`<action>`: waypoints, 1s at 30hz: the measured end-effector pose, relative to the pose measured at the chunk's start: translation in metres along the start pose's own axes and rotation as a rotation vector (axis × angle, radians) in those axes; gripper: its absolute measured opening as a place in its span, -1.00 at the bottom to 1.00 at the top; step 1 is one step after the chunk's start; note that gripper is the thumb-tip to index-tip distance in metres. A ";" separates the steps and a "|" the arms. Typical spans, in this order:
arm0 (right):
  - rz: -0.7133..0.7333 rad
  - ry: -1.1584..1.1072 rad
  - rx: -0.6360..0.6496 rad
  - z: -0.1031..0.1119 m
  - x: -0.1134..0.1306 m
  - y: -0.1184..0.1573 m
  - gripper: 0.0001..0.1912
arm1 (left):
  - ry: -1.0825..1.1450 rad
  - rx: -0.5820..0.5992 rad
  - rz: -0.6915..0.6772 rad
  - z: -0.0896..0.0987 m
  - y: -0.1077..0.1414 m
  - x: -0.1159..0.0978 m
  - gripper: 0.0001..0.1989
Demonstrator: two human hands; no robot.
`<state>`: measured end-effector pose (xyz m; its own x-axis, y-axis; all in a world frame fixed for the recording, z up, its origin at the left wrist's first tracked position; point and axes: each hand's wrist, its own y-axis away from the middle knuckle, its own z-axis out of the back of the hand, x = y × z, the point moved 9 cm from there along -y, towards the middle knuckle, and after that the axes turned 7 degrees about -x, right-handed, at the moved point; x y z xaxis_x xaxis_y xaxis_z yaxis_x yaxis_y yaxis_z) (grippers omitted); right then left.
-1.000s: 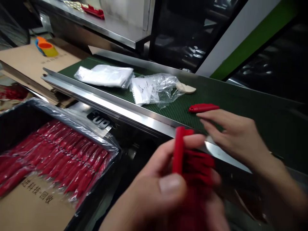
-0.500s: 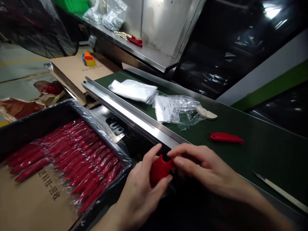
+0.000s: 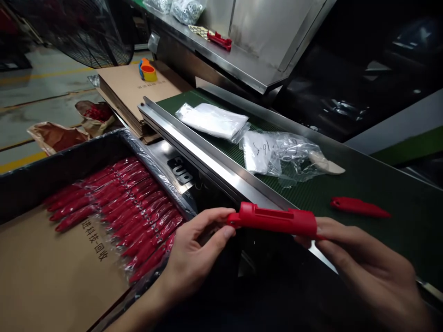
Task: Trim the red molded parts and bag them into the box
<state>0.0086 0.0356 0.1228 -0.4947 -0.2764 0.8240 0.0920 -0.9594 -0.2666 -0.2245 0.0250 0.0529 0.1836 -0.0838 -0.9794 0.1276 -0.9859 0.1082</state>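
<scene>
I hold a long red plastic handle piece [image 3: 277,220] level between both hands, just in front of the steel rail [image 3: 207,159] of a green conveyor belt [image 3: 363,184]. My left hand [image 3: 194,258] pinches its left end with thumb and fingers. My right hand [image 3: 367,267] grips its right end from below. A second red piece [image 3: 360,207] lies on the belt beyond my right hand.
A black plastic-lined box [image 3: 69,161] at the left holds rows of several red pieces [image 3: 128,207] over a cardboard sheet [image 3: 51,272]. Clear plastic bags [image 3: 277,152] and a white packet [image 3: 212,121] lie on the belt. Flat cartons [image 3: 128,87] and a fan [image 3: 86,27] stand behind.
The red piece, earlier bunched close between my hands, is now stretched out level, with my hands moved apart to its two ends. The view has shifted right and up.
</scene>
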 end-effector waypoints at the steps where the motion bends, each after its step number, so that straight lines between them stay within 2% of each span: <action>1: -0.004 0.008 0.008 -0.001 -0.002 0.000 -0.86 | 0.021 -0.007 0.007 0.000 0.001 0.000 -0.83; 10: -0.004 0.148 0.026 -0.005 -0.006 0.001 -0.85 | -0.010 -0.018 -0.039 0.007 0.001 0.002 -0.82; 13: -0.076 0.154 0.019 -0.006 -0.014 0.004 -0.84 | -0.062 -0.013 -0.038 0.007 -0.001 0.001 -0.83; 17: -0.241 0.157 -0.035 -0.004 -0.023 0.010 -0.81 | -0.203 0.007 -0.010 0.005 -0.004 0.008 -0.81; 19: -0.261 0.193 -0.053 -0.005 -0.020 0.010 -0.80 | -0.350 -0.051 -0.144 0.008 -0.005 0.000 -0.75; 21: -0.131 0.234 0.015 -0.015 -0.003 0.004 -0.85 | -0.546 -0.069 -0.405 0.001 0.000 -0.017 -0.53; 23: 0.099 0.246 0.151 -0.033 0.024 -0.001 -0.88 | -0.701 0.077 -0.632 -0.022 0.010 -0.026 -0.34; 24: 0.209 0.231 0.233 -0.043 0.037 -0.004 -0.86 | -0.734 0.194 -0.677 -0.035 0.014 -0.025 -0.34; 26: 0.334 0.220 0.383 -0.057 0.047 -0.012 -0.83 | -0.689 0.352 -0.647 -0.049 0.019 -0.021 -0.43; 27: 0.344 0.241 0.428 -0.060 0.044 -0.021 -0.78 | -0.639 0.365 -0.614 -0.050 0.019 -0.021 -0.47; 28: 0.332 0.286 0.437 -0.059 0.035 -0.035 -0.73 | -0.595 0.342 -0.578 -0.048 0.019 -0.021 -0.48; 30: 0.272 0.433 0.357 -0.045 0.005 -0.070 -0.66 | -0.546 0.262 -0.544 -0.041 0.019 -0.021 -0.48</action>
<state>-0.0392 0.1043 0.1229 -0.7118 -0.5372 0.4525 0.5101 -0.8382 -0.1926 -0.1861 0.0136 0.0827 -0.3482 0.4248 -0.8356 -0.1831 -0.9051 -0.3838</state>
